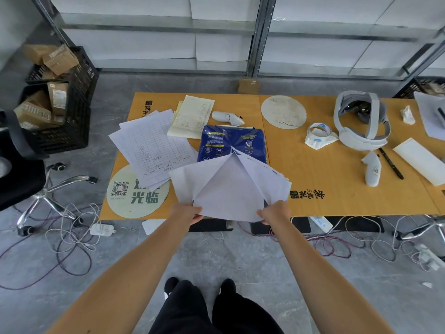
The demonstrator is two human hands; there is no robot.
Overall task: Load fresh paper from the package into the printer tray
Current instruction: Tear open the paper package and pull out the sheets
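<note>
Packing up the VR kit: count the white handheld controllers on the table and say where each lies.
2. One controller lies just beyond the blue paper package; the other controller lies in front of the white headset, beside a pen. Others may be hidden.

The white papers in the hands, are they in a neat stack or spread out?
Spread out. The papers fan apart in crooked layers, with the left hand and right hand each holding a near corner.
</note>
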